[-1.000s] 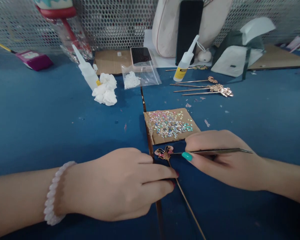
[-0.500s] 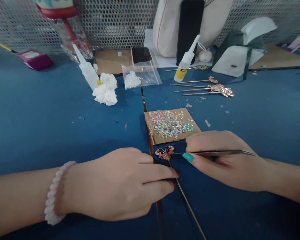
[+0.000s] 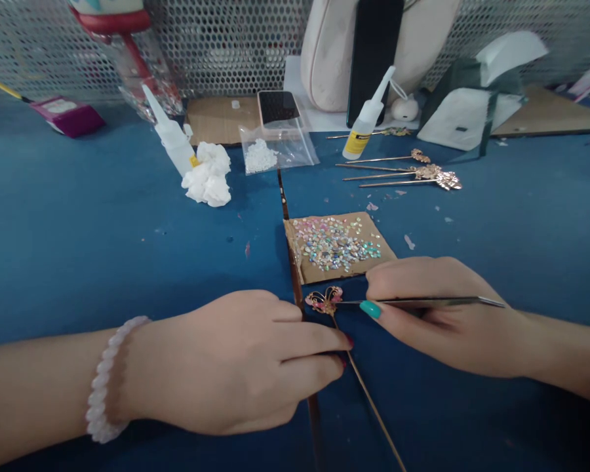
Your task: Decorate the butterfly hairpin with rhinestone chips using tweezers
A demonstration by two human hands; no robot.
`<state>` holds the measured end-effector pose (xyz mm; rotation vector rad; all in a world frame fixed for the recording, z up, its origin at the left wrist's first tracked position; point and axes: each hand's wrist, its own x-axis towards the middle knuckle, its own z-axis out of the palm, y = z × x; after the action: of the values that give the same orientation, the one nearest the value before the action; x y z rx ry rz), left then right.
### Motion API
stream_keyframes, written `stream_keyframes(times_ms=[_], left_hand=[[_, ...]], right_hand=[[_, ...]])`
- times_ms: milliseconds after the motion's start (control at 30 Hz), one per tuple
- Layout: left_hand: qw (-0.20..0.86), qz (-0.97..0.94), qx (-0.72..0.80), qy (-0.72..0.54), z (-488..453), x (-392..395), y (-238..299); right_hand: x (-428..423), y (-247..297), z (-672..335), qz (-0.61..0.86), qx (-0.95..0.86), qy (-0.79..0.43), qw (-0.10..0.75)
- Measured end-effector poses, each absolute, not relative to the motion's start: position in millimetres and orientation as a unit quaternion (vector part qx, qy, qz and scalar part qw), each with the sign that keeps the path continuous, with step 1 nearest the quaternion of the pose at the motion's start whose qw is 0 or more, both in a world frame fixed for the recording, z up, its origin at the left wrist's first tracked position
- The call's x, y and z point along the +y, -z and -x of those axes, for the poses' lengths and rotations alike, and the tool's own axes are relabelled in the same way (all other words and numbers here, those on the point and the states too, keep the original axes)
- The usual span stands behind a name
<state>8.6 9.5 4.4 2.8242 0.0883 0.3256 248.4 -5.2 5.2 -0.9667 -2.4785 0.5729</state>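
A gold hairpin (image 3: pixel 371 401) with a butterfly-shaped head (image 3: pixel 324 301), dotted with pink pieces, lies on the blue table. My left hand (image 3: pixel 236 364) is closed on its stem just below the butterfly; the thumb is hidden under the hand. My right hand (image 3: pixel 442 314) pinches metal tweezers (image 3: pixel 423 301), whose tips touch the right side of the butterfly. Whether anything sits between those tips is too small to tell. Just beyond the butterfly, a cardboard piece (image 3: pixel 381 261) carries many small shiny coloured stones (image 3: pixel 332 244).
Farther back are several gold hairpins (image 3: pixel 398 172), a glue bottle (image 3: pixel 361 131), another white bottle (image 3: pixel 172 141) beside crumpled tissue (image 3: pixel 209 177), and a plastic bag (image 3: pixel 295 151) of white beads. Behind them stand a phone (image 3: pixel 373 59), a pale bag (image 3: pixel 324 52) and a tissue pack (image 3: pixel 455 118).
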Motion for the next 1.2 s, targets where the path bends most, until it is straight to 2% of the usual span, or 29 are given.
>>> stream_keyframes(times_ms=[767, 1000, 1200], left_hand=[[0.147, -0.982, 0.03, -0.114, -7.9, 8.5, -3.6], [0.153, -0.982, 0.033, -0.102, -7.8, 8.2, -3.6], [0.153, -0.982, 0.034, -0.108, -8.6, 9.2, -4.0]], right_hand=[[-5.5, -4.8, -248.9, 0.348, -0.887, -0.21, 0.218], [-4.8, -7.5, -249.4, 0.365, -0.868, -0.25, 0.224], [-5.3, -6.7, -248.9, 0.354, -0.88, -0.226, 0.22]])
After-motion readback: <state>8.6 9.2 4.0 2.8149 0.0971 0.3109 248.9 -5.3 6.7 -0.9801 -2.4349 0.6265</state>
